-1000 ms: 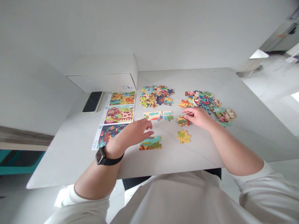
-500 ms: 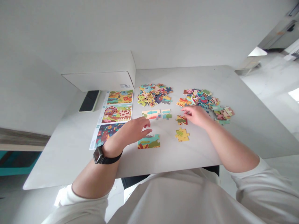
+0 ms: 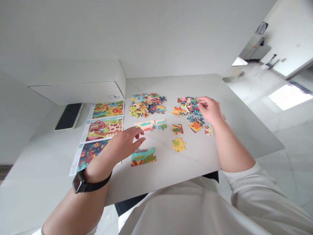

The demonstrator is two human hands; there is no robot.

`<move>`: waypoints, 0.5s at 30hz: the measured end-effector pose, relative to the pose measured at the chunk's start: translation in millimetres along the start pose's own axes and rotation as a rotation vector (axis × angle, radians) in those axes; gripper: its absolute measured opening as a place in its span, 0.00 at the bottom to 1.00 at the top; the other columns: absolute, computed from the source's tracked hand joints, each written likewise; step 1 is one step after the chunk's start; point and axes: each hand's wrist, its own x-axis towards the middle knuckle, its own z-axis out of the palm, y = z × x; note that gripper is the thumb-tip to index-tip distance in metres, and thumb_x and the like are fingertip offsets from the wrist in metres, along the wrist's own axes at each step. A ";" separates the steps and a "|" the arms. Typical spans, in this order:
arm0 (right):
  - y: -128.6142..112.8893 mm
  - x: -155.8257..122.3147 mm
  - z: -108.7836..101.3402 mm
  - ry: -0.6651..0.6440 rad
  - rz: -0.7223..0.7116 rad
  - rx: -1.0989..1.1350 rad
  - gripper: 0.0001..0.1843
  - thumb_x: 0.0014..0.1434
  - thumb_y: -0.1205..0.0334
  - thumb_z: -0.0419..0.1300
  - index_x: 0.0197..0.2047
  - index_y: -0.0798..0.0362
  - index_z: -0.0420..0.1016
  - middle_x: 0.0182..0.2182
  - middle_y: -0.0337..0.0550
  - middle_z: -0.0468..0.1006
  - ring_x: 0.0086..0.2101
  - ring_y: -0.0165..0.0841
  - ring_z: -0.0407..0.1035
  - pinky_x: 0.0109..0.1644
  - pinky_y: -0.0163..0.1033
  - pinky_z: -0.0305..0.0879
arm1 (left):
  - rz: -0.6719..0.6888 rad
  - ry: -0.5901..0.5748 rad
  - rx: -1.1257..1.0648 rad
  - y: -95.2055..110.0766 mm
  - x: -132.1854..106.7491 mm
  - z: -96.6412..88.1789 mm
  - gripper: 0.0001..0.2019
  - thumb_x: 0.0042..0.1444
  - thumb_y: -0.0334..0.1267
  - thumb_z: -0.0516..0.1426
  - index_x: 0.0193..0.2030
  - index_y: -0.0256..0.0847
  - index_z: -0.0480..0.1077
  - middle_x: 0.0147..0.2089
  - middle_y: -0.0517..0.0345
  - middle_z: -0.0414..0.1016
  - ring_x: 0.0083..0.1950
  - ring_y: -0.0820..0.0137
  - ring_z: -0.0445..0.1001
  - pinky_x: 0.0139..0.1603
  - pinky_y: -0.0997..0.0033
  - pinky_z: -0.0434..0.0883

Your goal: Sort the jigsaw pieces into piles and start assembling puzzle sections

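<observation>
White walls stood behind the pale grey surface (image 3: 220,130), which carried two heaps of colourful cardboard puzzle pieces. The right hand (image 3: 210,109) rested on the right-hand heap (image 3: 189,111), fingers curled among the pieces; whether they pinched one could not be told. The left hand (image 3: 124,141) hovered, fingers loosely spread and holding nothing, just beside a joined green-and-teal puzzle section (image 3: 143,156). One yellow piece (image 3: 178,145) lay apart, near the left-hand heap (image 3: 146,105). Three reference pictures on a printed sheet (image 3: 102,129), one black phone (image 3: 68,112) and one white cardboard box (image 3: 78,85) lay leftward.
</observation>
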 end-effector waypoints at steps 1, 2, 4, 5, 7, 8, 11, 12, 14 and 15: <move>3.2 1.9 -3.3 0.021 0.014 -0.006 0.17 0.66 0.60 0.61 0.55 0.51 0.85 0.44 0.49 0.88 0.39 0.42 0.80 0.53 0.47 0.76 | 0.003 0.000 -0.003 0.3 0.2 -0.4 0.14 0.73 0.50 0.53 0.51 0.45 0.75 0.44 0.55 0.81 0.39 0.63 0.77 0.39 0.65 0.66; 6.2 3.3 -6.1 0.036 0.031 -0.010 0.17 0.66 0.59 0.61 0.54 0.51 0.85 0.43 0.49 0.88 0.39 0.42 0.80 0.52 0.47 0.76 | 0.007 -0.001 -0.009 0.6 0.4 -0.7 0.15 0.73 0.50 0.53 0.52 0.45 0.75 0.44 0.54 0.81 0.39 0.64 0.77 0.39 0.65 0.67; 12.1 4.9 -10.3 0.054 0.064 -0.021 0.16 0.66 0.58 0.61 0.52 0.50 0.86 0.42 0.49 0.88 0.38 0.42 0.80 0.50 0.46 0.76 | 0.008 -0.001 -0.015 1.1 0.8 -1.2 0.16 0.73 0.51 0.53 0.52 0.45 0.76 0.44 0.54 0.81 0.39 0.63 0.78 0.39 0.65 0.67; 15.1 5.5 -11.6 0.057 0.077 -0.028 0.15 0.65 0.58 0.62 0.51 0.50 0.86 0.41 0.48 0.88 0.37 0.42 0.80 0.49 0.47 0.76 | 0.004 0.001 -0.013 1.3 1.0 -1.2 0.16 0.73 0.52 0.53 0.52 0.45 0.76 0.44 0.54 0.81 0.39 0.63 0.78 0.39 0.65 0.67; 20.6 6.5 -12.1 0.051 0.093 -0.037 0.13 0.64 0.58 0.63 0.49 0.50 0.86 0.41 0.48 0.88 0.37 0.42 0.80 0.49 0.47 0.76 | -0.006 0.004 -0.004 1.1 1.3 -0.7 0.17 0.72 0.52 0.53 0.53 0.45 0.76 0.44 0.54 0.82 0.39 0.63 0.78 0.39 0.65 0.68; 22.4 6.8 -11.3 0.042 0.095 -0.040 0.12 0.64 0.59 0.63 0.47 0.49 0.86 0.40 0.47 0.88 0.37 0.42 0.81 0.49 0.47 0.76 | -0.008 0.005 -0.001 0.9 1.4 -0.2 0.17 0.72 0.52 0.53 0.53 0.45 0.76 0.44 0.54 0.82 0.40 0.62 0.79 0.39 0.65 0.69; 21.2 5.6 -3.8 -0.019 0.069 -0.055 0.10 0.64 0.60 0.64 0.45 0.49 0.86 0.41 0.47 0.89 0.40 0.42 0.82 0.50 0.46 0.76 | -0.004 0.002 -0.008 -0.5 1.3 1.8 0.17 0.72 0.52 0.53 0.53 0.45 0.76 0.45 0.53 0.83 0.41 0.62 0.79 0.42 0.64 0.70; 18.2 4.1 0.1 -0.052 0.052 -0.063 0.10 0.64 0.60 0.64 0.45 0.49 0.86 0.41 0.47 0.89 0.40 0.42 0.82 0.50 0.46 0.76 | -0.003 -0.001 -0.013 -1.0 1.2 2.4 0.17 0.72 0.52 0.53 0.53 0.45 0.77 0.45 0.53 0.83 0.41 0.62 0.79 0.42 0.64 0.71; 9.0 -0.6 9.1 -0.126 0.006 -0.075 0.09 0.64 0.60 0.65 0.46 0.49 0.86 0.43 0.47 0.89 0.41 0.41 0.83 0.50 0.45 0.76 | -0.005 -0.012 -0.019 -1.7 1.0 3.2 0.17 0.72 0.52 0.53 0.53 0.45 0.77 0.46 0.53 0.83 0.41 0.62 0.80 0.43 0.64 0.71; 3.6 -3.7 13.8 -0.168 -0.016 -0.074 0.09 0.64 0.60 0.65 0.47 0.49 0.86 0.44 0.47 0.89 0.41 0.41 0.83 0.50 0.45 0.76 | -0.006 -0.017 -0.021 -1.9 0.9 3.4 0.17 0.72 0.52 0.53 0.53 0.45 0.77 0.46 0.53 0.83 0.42 0.61 0.80 0.43 0.63 0.71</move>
